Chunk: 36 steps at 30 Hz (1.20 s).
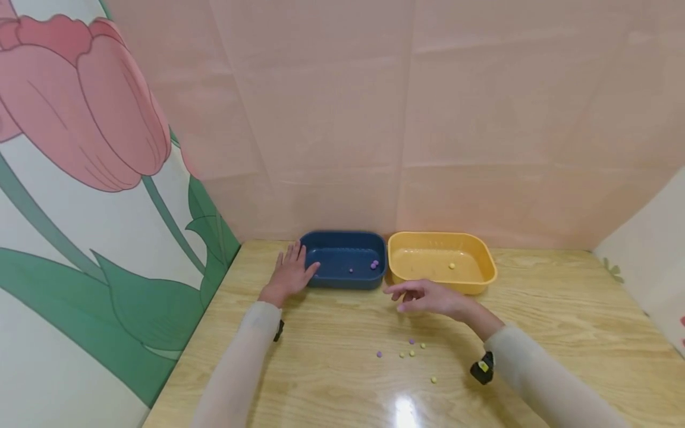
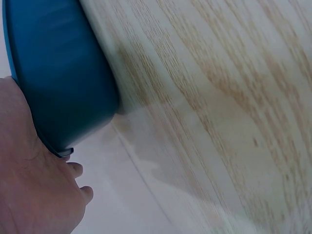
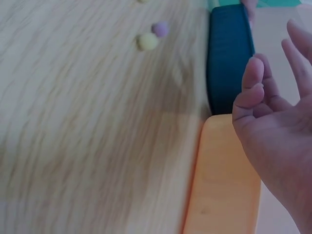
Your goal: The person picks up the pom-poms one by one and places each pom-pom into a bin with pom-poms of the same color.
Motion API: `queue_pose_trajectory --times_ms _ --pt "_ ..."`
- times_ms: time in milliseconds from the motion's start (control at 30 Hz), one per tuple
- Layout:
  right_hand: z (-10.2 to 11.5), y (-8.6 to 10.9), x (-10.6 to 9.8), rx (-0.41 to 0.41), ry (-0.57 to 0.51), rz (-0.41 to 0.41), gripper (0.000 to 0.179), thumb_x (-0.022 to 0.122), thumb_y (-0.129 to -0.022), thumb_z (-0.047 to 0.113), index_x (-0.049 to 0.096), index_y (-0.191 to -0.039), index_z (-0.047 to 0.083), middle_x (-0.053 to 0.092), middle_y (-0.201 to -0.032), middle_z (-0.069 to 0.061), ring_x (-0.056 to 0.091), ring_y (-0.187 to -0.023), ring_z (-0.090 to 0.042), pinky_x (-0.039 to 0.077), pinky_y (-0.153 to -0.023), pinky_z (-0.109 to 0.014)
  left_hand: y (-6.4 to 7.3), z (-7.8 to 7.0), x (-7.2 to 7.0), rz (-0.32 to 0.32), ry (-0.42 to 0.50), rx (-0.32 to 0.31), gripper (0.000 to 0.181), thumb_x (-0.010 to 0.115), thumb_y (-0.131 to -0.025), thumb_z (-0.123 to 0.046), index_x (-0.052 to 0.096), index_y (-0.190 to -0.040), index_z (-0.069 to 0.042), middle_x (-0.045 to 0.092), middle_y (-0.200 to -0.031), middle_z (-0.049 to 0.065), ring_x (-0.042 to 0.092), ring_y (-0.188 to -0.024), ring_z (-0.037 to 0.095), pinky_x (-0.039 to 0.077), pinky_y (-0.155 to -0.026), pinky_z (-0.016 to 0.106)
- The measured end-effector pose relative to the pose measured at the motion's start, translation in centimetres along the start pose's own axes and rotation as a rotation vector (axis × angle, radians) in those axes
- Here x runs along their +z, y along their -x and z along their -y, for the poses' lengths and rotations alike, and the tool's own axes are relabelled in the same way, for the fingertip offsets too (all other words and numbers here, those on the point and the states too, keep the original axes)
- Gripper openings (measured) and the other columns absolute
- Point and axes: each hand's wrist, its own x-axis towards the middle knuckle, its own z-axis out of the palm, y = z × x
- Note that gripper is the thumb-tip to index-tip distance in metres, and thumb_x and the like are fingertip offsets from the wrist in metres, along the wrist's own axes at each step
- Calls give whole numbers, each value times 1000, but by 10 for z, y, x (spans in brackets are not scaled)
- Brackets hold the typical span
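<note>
My left hand (image 1: 289,274) rests on the left end of a dark blue tray (image 1: 345,283), its fingers straight and the thumb reaching over the rim. In the left wrist view that hand (image 2: 36,180) lies along the rim of the blue tray (image 2: 63,78). My right hand (image 1: 425,295) hovers before the gap between the trays, near the front wall of the yellow tray (image 1: 471,288). Its fingers are loosely bent, with nothing visible between thumb and index finger. A few small purple balls (image 1: 373,266) lie in the blue tray, and one yellow ball (image 1: 452,266) in the yellow one.
On the wooden table (image 1: 321,368), nearer me, lie loose purple balls (image 1: 379,354) and several yellow balls (image 1: 412,353). One yellow ball (image 1: 434,380) sits apart, closer to me. A pink cloth backdrop (image 1: 332,148) rises right behind both trays.
</note>
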Motion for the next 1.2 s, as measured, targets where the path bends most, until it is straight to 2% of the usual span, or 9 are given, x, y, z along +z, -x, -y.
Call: queue_pose_trajectory --times_ms 200,267,467,567,833,1033,1200 --pt "-15 3 0 -45 30 60 47 71 -96 21 62 -139 5 63 -126 -22 58 -105 -27 50 -83 -26 2 -2 -2 -7 9 6 81 21 -106 -61 10 -163 -4 -3 -170 15 0 -157 34 0 -124 55" --pt "-20 3 0 -49 39 74 46 71 -96 18 62 -138 4 65 -125 -21 59 -105 -28 50 -82 -24 3 -2 -2 -7 7 6 81 22 -107 -61 11 -163 -4 -2 -170 15 0 -157 34 0 -124 55" --pt "-28 8 1 6 48 104 43 74 -94 18 66 -136 12 66 -129 -13 55 -112 -33 47 -89 -24 3 -2 -1 -5 8 -3 82 21 -106 -63 12 -163 -5 -1 -170 15 -3 -157 32 -1 -124 55" --pt "-31 10 1 26 56 122 42 75 -92 18 68 -134 17 65 -128 -12 56 -110 -29 47 -88 -24 2 -1 0 -5 11 -4 83 21 -105 -64 11 -163 -5 -2 -170 14 -3 -157 32 -1 -124 55" --pt "-39 12 0 -10 86 169 41 76 -91 14 69 -131 9 64 -112 -17 57 -92 -16 48 -80 -24 0 0 0 -13 8 7 83 20 -105 -64 10 -163 -5 -1 -170 16 -2 -157 34 0 -124 56" --pt "-37 15 -1 -5 120 207 40 79 -89 18 71 -128 14 64 -114 -13 58 -92 -16 48 -80 -23 1 -1 -1 -10 11 10 83 21 -106 -63 10 -163 -4 -1 -170 16 -2 -157 34 0 -124 56" --pt "-36 16 -1 -26 204 219 37 79 -89 22 73 -125 18 63 -116 -8 55 -94 -20 46 -79 -24 0 -1 0 -10 8 7 83 22 -106 -63 10 -163 -4 -1 -170 16 -1 -157 36 -1 -124 57"
